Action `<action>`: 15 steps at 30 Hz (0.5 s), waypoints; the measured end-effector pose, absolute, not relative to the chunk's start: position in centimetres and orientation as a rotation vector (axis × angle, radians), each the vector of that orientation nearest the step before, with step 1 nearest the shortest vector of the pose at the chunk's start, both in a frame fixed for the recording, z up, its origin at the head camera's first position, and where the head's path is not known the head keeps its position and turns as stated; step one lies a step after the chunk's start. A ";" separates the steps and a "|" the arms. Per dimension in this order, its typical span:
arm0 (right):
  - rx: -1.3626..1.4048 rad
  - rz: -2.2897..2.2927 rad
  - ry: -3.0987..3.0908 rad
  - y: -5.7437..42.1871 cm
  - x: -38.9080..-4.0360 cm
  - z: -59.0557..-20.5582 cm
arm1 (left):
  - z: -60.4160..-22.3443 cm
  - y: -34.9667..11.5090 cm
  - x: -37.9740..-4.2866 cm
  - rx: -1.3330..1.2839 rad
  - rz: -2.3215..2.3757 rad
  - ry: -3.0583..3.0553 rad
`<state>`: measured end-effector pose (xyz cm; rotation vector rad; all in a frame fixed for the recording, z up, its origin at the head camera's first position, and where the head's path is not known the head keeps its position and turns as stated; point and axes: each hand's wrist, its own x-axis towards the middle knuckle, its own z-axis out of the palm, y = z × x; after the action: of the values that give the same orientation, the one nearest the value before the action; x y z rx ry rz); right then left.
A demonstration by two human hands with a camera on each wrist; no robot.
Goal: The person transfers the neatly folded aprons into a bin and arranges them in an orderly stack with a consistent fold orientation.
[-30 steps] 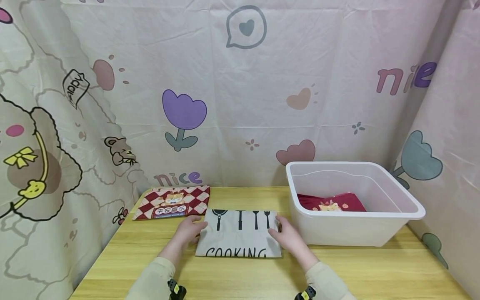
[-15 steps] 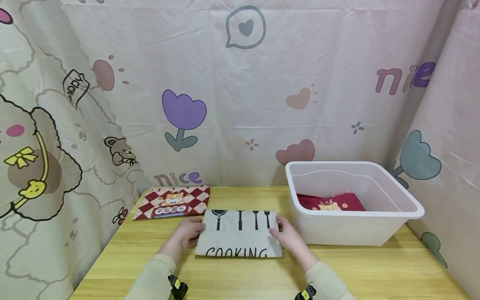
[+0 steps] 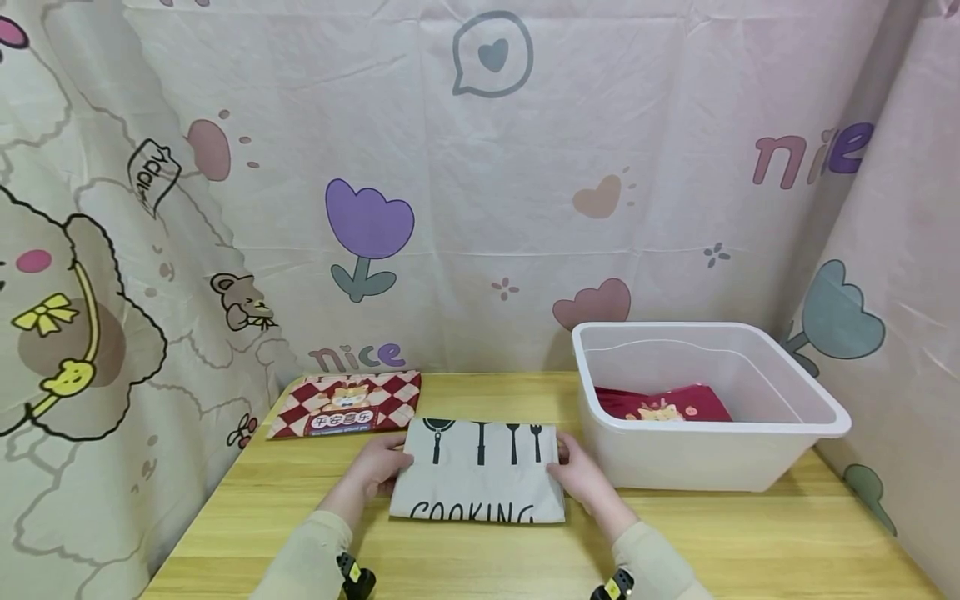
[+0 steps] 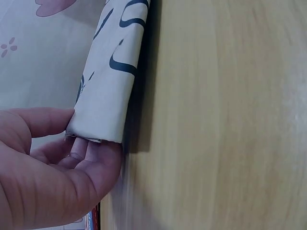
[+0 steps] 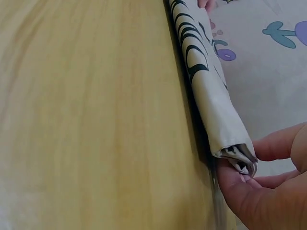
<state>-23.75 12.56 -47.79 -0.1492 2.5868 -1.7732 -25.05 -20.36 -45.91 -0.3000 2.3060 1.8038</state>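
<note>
A folded off-white cloth [image 3: 480, 487], printed in black with kitchen utensils and the word COOKING, lies level at the middle of the table. My left hand [image 3: 378, 465] grips its left edge. In the left wrist view, the thumb of that hand [image 4: 57, 177] is at the upper side of the cloth [image 4: 108, 91] and the fingers reach beneath. Opposite, my right hand [image 3: 583, 475] holds the right edge. The right wrist view shows the layered end of the cloth [image 5: 218, 115] between thumb and fingers of the right hand [image 5: 273, 191].
On the right of the wooden table [image 3: 480, 562] stands a white plastic tub [image 3: 690, 458] with a folded red cloth [image 3: 622, 406] inside. A red-and-cream checked folded cloth [image 3: 397, 400] lies at the back left. Patterned curtains [image 3: 480, 208] hang behind and at both sides.
The left hand's fingers have closed in under the cloth's left edge. The cloth's near edge has shifted slightly toward me, with the right hand still at its right edge.
</note>
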 end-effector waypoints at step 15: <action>-0.101 -1.865 2.543 12.3 -23.5 -47.1 | -45.8 -21.4 -24.4 -0.301 1.920 2.299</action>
<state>-23.46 12.34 -47.13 -0.1010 2.5429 -1.8646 -24.40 -21.45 -45.82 -0.3013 2.2991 1.9197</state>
